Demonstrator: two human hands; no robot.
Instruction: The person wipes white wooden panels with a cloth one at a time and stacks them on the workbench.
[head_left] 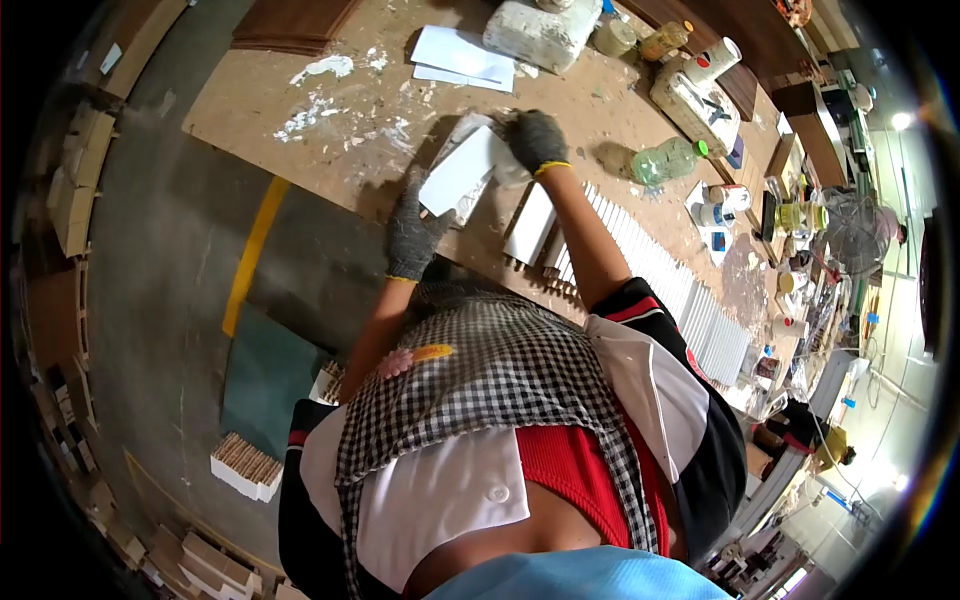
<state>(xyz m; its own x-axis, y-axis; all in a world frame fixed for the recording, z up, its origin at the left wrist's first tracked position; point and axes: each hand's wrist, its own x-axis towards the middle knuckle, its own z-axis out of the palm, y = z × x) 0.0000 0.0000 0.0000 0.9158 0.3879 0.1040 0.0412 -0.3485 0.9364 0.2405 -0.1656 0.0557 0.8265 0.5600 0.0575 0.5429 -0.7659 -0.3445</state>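
In a grey knit glove, my left hand [413,232] grips the near left side of a small white rectangular panel [462,170], which is tilted over the workbench [350,165]. My right hand [537,140], gloved alike with a yellow cuff, is by the panel's right end, its fingers curled. Crumpled whitish material [512,172], cloth or plastic, shows between that hand and the panel; whether the fingers grip it is hard to make out. Below my right forearm lies a row of white strip-like panels [625,240] packed side by side along the bench edge.
White paper sheets [460,58] and dried white splatter [305,118] mark the bench. A green plastic bottle [665,162] lies to the right, near stained white jugs [695,108]. Brown boards [290,22] are stacked far left. A stack of white-edged pieces [245,467] stands on the floor.
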